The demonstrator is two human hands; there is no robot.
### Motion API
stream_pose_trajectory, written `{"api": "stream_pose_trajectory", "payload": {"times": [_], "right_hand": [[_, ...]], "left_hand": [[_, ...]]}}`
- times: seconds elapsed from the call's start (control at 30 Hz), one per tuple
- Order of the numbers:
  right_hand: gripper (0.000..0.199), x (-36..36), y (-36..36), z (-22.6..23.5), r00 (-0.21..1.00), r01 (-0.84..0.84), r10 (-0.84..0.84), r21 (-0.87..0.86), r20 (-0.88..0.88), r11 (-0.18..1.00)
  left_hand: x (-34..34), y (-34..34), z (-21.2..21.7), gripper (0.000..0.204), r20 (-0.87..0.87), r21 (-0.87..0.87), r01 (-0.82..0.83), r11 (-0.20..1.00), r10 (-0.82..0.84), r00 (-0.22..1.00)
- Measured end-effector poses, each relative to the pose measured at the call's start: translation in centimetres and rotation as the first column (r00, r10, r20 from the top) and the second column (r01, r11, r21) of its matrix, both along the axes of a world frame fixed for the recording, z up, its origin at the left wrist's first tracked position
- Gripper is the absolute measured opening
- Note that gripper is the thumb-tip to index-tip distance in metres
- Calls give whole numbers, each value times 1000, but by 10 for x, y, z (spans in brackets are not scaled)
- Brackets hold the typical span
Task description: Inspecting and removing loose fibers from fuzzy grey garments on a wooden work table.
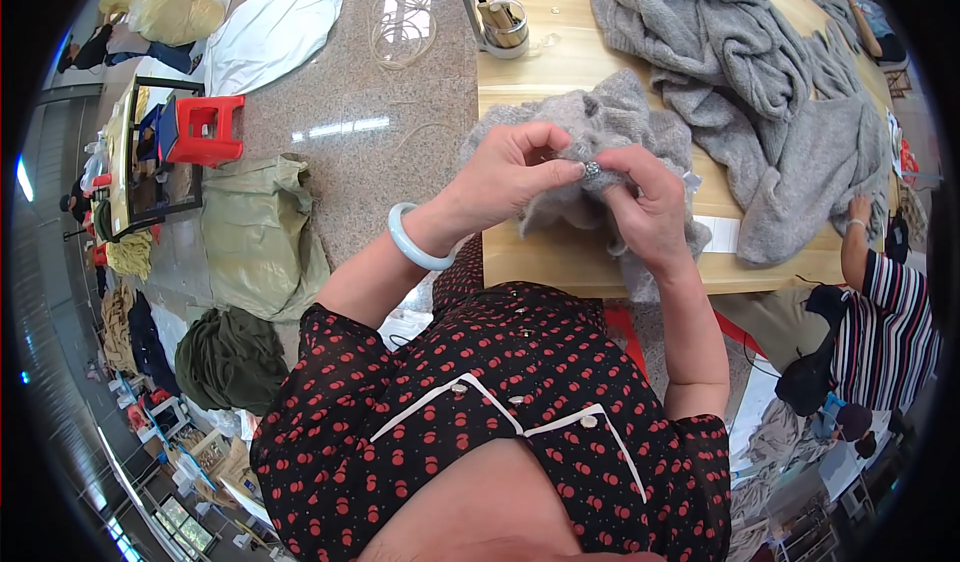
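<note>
My left hand [510,177] and my right hand [645,207] meet over a grey knitted garment [600,122] lying at the near edge of a wooden table [560,262]. Both hands pinch the knit fabric. Between the fingertips sits a small shiny round button [592,170], pressed against the fabric. A pale blue bangle [413,239] circles my left wrist. The part of the garment under my hands is hidden.
A larger pile of grey knitwear [760,72] covers the table's far right. A metal cup with tools [505,24] stands at the back left. Another person in a striped shirt [885,332] sits at the right. Green sacks [255,232] and a red stool [205,127] stand on the floor.
</note>
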State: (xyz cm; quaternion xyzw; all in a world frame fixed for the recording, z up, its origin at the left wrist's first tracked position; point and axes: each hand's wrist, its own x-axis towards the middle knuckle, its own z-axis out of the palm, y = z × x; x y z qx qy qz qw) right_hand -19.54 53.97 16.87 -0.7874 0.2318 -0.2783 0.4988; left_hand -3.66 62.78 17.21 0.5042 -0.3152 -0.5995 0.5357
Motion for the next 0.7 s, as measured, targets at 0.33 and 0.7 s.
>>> {"api": "stream_pose_trajectory", "payload": {"times": [0.33, 0.7], "right_hand": [[22, 11, 6, -24, 1000, 1, -3, -187, -7, 982], [27, 9, -5, -24, 987, -130, 105, -229, -119, 965]], "left_hand": [[-9, 9, -16, 17, 814, -535, 249, 808, 413, 408], [-8, 4, -34, 25, 837, -523, 312, 793, 407, 366]]}}
